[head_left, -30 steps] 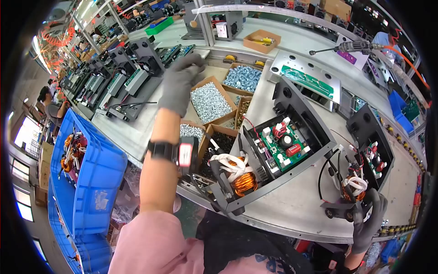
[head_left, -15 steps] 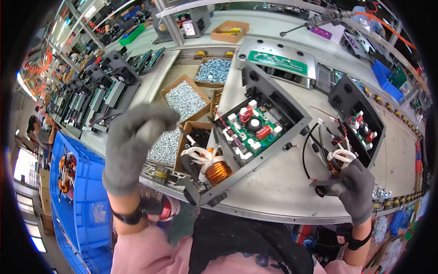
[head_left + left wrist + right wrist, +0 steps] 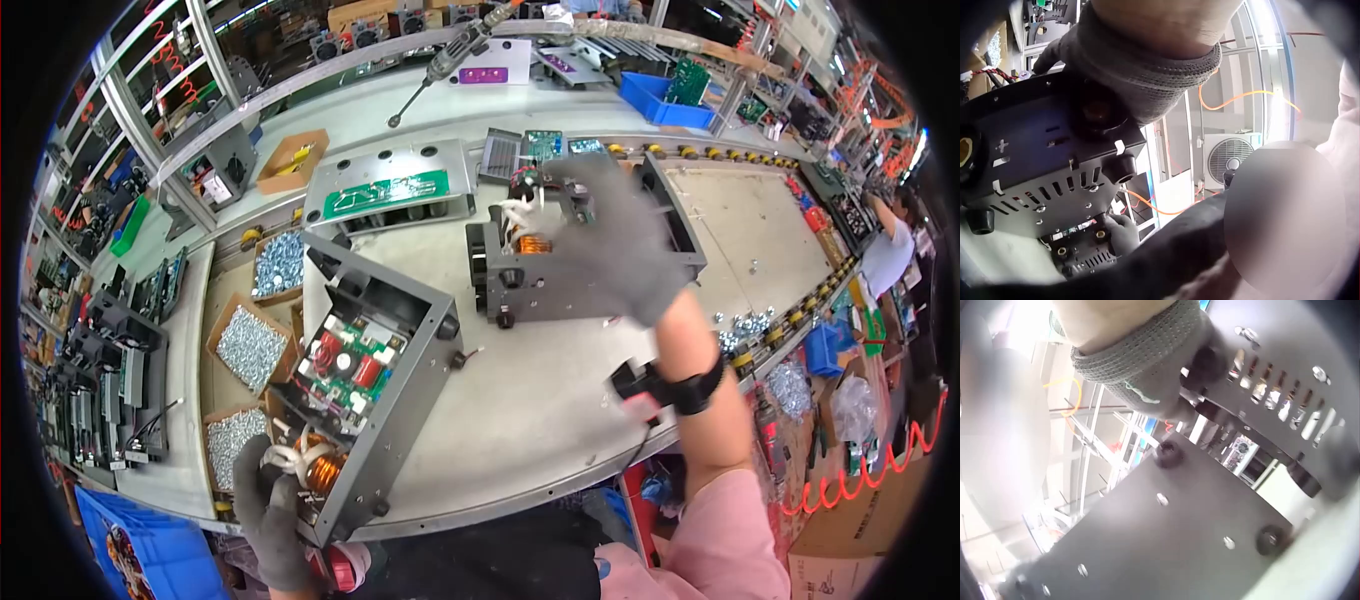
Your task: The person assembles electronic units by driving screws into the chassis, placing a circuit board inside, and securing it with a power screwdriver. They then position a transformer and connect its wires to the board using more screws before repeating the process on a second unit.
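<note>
Nearest us at lower left, a blue bin (image 3: 150, 545) holds copper-wound coils. Beside the near unit, a cardboard box (image 3: 236, 440) is full of small silver screws; past it, a second box (image 3: 251, 348) holds more silver screws and a third (image 3: 279, 264) bluish-silver hardware. Farther back, a cardboard tray (image 3: 293, 162) holds something yellow, and a blue tray (image 3: 665, 100) holds a green board.

The near unit (image 3: 390, 420) sits at an angle on the counter (image 3: 530, 400), left of centre near the front edge: dark open metal housing, green board (image 3: 345, 368) with red and white parts, copper coil (image 3: 322, 470) and white-sleeved leads at the near end. The far unit (image 3: 570, 290) sits behind and right of it, also dark, with dark feet and an orange coil, partly hidden by a hand. Behind them we see a silver panel (image 3: 390, 183) with a green board on it.

Hands are apart, both in grey gloves. The left hand (image 3: 265, 515) has its fingers curled on the near unit's coil end, gripping it. The right hand (image 3: 625, 245) is blurred over the far unit; we can't tell how far open it is or whether it touches.
</note>
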Action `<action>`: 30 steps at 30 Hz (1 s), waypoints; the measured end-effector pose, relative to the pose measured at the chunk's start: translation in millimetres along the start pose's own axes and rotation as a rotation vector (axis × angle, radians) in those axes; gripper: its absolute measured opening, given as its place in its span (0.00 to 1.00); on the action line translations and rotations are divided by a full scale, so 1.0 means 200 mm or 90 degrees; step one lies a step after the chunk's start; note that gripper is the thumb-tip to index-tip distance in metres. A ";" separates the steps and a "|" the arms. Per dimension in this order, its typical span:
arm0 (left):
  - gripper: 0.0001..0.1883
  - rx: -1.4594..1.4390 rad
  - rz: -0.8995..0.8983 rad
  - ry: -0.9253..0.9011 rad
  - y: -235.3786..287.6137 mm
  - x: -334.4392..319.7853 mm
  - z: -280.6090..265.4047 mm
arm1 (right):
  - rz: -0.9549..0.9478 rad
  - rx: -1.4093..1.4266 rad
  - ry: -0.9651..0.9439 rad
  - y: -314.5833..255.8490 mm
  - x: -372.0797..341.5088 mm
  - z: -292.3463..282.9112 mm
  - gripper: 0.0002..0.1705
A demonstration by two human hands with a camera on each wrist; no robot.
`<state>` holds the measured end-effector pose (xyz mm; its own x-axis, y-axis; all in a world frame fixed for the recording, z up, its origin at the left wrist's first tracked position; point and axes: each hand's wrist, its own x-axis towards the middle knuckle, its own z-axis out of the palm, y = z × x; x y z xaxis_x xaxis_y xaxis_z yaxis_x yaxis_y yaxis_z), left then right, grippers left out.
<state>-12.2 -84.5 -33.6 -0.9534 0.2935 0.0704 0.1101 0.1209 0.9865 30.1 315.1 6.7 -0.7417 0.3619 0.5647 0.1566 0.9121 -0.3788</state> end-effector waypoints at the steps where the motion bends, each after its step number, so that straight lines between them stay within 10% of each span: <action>1: 0.29 0.007 -0.007 0.004 -0.04 0.01 -0.03 | 0.003 -0.079 0.057 0.09 0.06 -0.11 0.24; 7: 0.36 0.149 -0.055 -0.127 -0.05 0.21 -0.19 | 0.253 -0.294 -0.193 0.68 0.27 -0.34 0.34; 10: 0.39 -0.078 -0.161 -0.421 -0.23 0.47 -0.28 | 0.469 -0.081 -0.418 0.91 0.33 -0.23 0.37; 14: 0.34 0.096 -0.315 -0.607 -0.28 0.69 -0.27 | 0.463 -0.012 -0.424 1.09 0.32 -0.16 0.26; 17: 0.24 0.514 -0.193 -0.885 -0.48 0.91 -0.32 | 0.352 -0.108 -0.285 1.06 0.27 -0.16 0.24; 23: 0.32 -0.091 -0.402 -0.773 -0.30 0.82 -0.11 | 0.292 0.075 0.051 0.76 0.00 -0.30 0.22; 25: 0.33 -0.025 -0.363 -0.779 -0.26 0.82 -0.08 | 0.125 -0.037 0.145 0.77 -0.10 -0.34 0.23; 30: 0.28 0.068 -0.225 -0.848 -0.31 0.84 -0.09 | 0.307 0.165 0.069 0.66 -0.22 -0.57 0.22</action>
<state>-183.5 -59.2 -79.9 0.0439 0.9011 -0.4313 0.0004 0.4317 0.9020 157.5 441.0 16.1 -0.5526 0.7563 0.3502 0.2861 0.5668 -0.7726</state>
